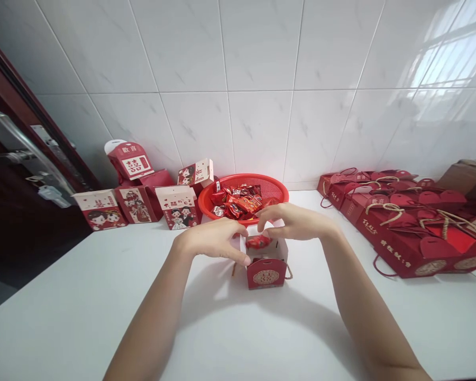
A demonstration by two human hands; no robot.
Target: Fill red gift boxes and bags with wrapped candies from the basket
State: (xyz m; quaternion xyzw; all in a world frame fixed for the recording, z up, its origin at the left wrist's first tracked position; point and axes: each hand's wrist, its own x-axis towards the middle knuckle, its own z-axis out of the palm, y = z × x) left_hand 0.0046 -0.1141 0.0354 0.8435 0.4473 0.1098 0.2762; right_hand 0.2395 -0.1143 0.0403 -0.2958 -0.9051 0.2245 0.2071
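Red box [266,274], open-topped, upright before basket [278,186], seemingly for easy reach; left hand [212,238] half-open, thumb and fingers spanning left rim, apparently steadying; right hand [299,221] loosely curled at rear flap [253,230], grip cannot be told

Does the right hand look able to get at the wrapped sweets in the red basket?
Probably yes: the right hand is by the small open box, just in front of the red basket, whose top is open, and nothing seems to block the wrapped sweets.

both hands [216,241] [295,222] at open red box [266,273], basket [280,191] behind
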